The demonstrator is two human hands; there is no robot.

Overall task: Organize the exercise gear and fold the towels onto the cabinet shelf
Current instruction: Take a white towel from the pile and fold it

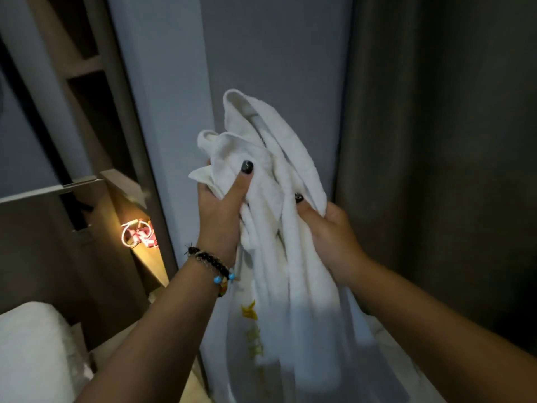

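Two hands are on a single white towel (279,199), which is held up bunched in front of a pale grey wall panel (276,53). The left hand (220,210) grips the upper left part of the cloth — thumb pressed across the front, fingers curled behind a gathered wad. The right hand (328,231) is clamped on the folds just beside it, lower and to the right, with the thumb tucked into the fabric. The towel is crumpled, not folded; its upper edge loops above both hands and the rest hangs down in long pleats between the forearms. Yellow markings show low on the hanging part, too blurred to read. A beaded bracelet (212,263) sits on the left wrist.

To the left stands a wooden cabinet (87,68) with open shelves in shadow. Below it, a lit wooden shelf (148,257) carries a small red-and-white item (139,232) — its kind cannot be told. A white padded object (32,350) occupies the lower left corner. A dark curtain (436,141) hangs at right. The towel is well apart from the cabinet.
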